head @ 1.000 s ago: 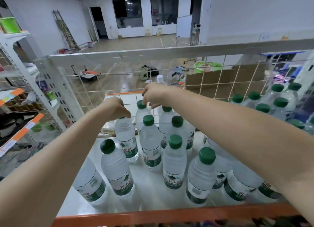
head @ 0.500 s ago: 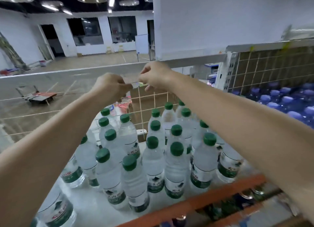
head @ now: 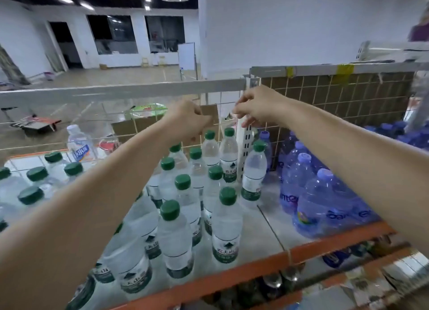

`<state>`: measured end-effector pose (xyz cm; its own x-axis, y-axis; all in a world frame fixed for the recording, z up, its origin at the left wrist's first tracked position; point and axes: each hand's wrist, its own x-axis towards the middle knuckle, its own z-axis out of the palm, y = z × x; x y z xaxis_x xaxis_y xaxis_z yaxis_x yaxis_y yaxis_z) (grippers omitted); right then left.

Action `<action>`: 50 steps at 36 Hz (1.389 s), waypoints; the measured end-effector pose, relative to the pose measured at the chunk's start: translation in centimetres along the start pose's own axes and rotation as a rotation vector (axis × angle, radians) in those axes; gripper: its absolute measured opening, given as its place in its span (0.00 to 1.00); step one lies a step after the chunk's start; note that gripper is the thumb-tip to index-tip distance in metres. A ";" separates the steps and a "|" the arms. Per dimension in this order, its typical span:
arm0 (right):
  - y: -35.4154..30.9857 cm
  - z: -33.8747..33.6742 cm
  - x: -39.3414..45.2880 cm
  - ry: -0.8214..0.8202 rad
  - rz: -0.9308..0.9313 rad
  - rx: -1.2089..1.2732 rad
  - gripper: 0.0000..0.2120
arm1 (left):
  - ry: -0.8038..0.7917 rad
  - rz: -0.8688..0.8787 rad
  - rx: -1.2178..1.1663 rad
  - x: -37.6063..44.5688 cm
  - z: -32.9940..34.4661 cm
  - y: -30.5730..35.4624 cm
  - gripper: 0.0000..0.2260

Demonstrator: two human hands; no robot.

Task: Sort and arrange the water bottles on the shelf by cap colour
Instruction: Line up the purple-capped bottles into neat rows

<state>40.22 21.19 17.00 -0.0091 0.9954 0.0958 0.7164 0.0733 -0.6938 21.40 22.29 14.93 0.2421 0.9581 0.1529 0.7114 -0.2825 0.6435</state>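
Several clear bottles with green caps [head: 183,181] stand packed together on the white shelf [head: 267,226], left of a white upright post [head: 246,145]. Right of the post stand blue-tinted bottles with pale purple caps [head: 324,174]. One bottle with a white cap and blue label [head: 79,144] stands alone at the back left. My left hand [head: 188,120] is curled shut above the rear green-capped bottles. My right hand [head: 257,108] is pinched shut near the top of the post. Neither hand shows a bottle in it.
A white wire mesh [head: 69,124] closes the shelf's back, with cardboard behind it on the right [head: 348,101]. An orange rail [head: 232,278] edges the front, with more goods on the shelf below. More purple-capped bottles [head: 394,128] fill the far right. A person in purple [head: 420,31] stands beyond.
The view has swung to the right, bringing the blue bottles in. Both hands left the green-capped bottle tops, rose to the mesh and moved apart.
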 end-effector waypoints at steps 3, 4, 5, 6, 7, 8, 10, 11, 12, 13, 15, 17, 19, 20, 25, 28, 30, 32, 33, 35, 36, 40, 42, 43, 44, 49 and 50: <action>3.1 -1.9 0.1 -0.019 0.028 0.008 0.07 | -0.032 -0.024 0.006 0.6 2.5 1.7 0.12; 4.0 -2.4 0.1 -0.025 0.039 0.014 0.07 | -0.038 -0.030 0.011 0.9 3.2 2.2 0.12; 4.8 -2.8 0.1 -0.027 0.051 0.020 0.08 | -0.046 -0.036 0.014 1.1 3.9 2.6 0.13; 5.6 -3.2 0.1 -0.025 0.062 0.029 0.08 | -0.055 -0.040 0.014 1.4 4.5 3.0 0.13; 6.2 -3.5 0.2 -0.023 0.073 0.034 0.08 | -0.064 -0.044 0.012 1.6 5.2 3.3 0.14; 6.9 -3.8 0.2 -0.021 0.082 0.036 0.08 | -0.074 -0.047 0.014 1.9 5.7 3.7 0.14; 8.1 -4.4 0.3 -0.019 0.095 0.020 0.08 | -0.093 -0.049 0.024 2.3 6.8 4.4 0.15; 8.6 -4.6 0.3 -0.021 0.101 0.006 0.06 | -0.104 -0.046 0.028 2.5 7.3 4.7 0.15; 9.1 -4.7 0.4 -0.024 0.107 -0.005 0.06 | -0.116 -0.043 0.037 2.7 7.8 5.0 0.15; 9.6 -4.8 0.4 -0.028 0.114 -0.015 0.05 | -0.127 -0.043 0.048 2.9 8.2 5.1 0.15; 10.5 -4.8 0.5 -0.036 0.127 -0.039 0.06 | -0.148 -0.044 0.070 3.5 8.9 5.4 0.15; 11.3 -4.6 0.7 -0.048 0.136 -0.056 0.07 | -0.168 -0.047 0.083 3.9 9.4 5.4 0.14; 12.0 -4.2 0.9 -0.068 0.148 -0.061 0.07 | -0.188 -0.050 0.097 4.3 9.8 5.5 0.14; 12.3 -3.9 1.0 -0.079 0.155 -0.060 0.07 | -0.197 -0.051 0.104 4.5 10.0 5.5 0.15; 13.2 -1.7 1.7 -0.136 0.183 -0.059 0.14 | -0.211 -0.037 0.131 5.3 10.3 5.1 0.17; 13.9 0.2 2.1 -0.197 0.185 -0.146 0.28 | -0.190 -0.026 0.165 5.4 9.2 4.2 0.15; 14.4 1.5 2.3 -0.234 0.178 -0.183 0.35 | -0.177 -0.027 0.191 5.2 8.2 3.5 0.14; 14.9 2.7 2.3 -0.263 0.164 -0.175 0.37 | -0.165 -0.033 0.226 5.0 7.4 2.7 0.13; 15.0 3.3 2.3 -0.268 0.162 -0.171 0.37 | -0.148 -0.042 0.250 5.0 7.0 2.2 0.12; 15.1 4.3 2.2 -0.261 0.147 -0.196 0.36 | -0.111 -0.075 0.305 4.9 6.5 1.2 0.10; 15.0 4.6 2.2 -0.260 0.134 -0.223 0.35 | -0.101 -0.095 0.333 4.8 6.2 0.7 0.09; 15.3 5.6 2.9 -0.244 0.129 -0.203 0.36 | -0.112 -0.180 0.446 4.4 5.5 -1.0 0.12; 15.5 5.8 3.0 -0.217 0.154 -0.145 0.38 | -0.153 -0.213 0.487 4.3 5.4 -1.8 0.14; 15.5 5.8 2.9 -0.207 0.166 -0.124 0.38 | -0.178 -0.228 0.492 4.3 5.5 -2.1 0.15; 15.6 5.8 2.9 -0.200 0.176 -0.104 0.38 | -0.197 -0.239 0.491 4.3 5.7 -2.4 0.16; 15.8 6.4 2.8 -0.152 0.179 -0.041 0.37 | -0.305 -0.297 0.471 4.0 6.8 -3.0 0.12; 15.6 6.5 2.8 -0.153 0.178 -0.037 0.38 | -0.317 -0.313 0.455 4.0 7.0 -3.2 0.12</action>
<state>46.85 25.48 1.76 0.0159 0.9905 -0.1364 0.7414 -0.1032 -0.6631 24.74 26.71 8.25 0.1116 0.9577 -0.2654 0.9723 -0.0500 0.2282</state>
